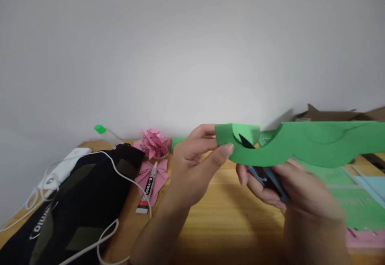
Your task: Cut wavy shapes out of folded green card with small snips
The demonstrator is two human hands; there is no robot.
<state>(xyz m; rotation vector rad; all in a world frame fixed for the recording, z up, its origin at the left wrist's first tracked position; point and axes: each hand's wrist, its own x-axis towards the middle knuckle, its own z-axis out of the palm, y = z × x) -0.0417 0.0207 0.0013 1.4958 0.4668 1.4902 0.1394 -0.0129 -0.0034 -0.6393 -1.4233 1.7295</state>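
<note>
A long strip of green paper (325,142) with a wavy lower edge stretches from the middle to the right side of the view. My left hand (198,164) pinches its left end between thumb and fingers. My right hand (288,184) is closed around a pair of dark scissors (272,180), held below the strip. One pointed blade shows above the paper's curved cut, beside a curled flap (249,130) of the same green paper. The scissors' handles are partly hidden by my right fingers.
A glue tube (148,188) lies on folded pink paper (162,168), with a pink paper flower (153,142) behind. At left are a black bag (99,200), a white cable (120,170) and a white power strip (64,164). Green sheets (351,204) and cardboard (327,115) lie at right.
</note>
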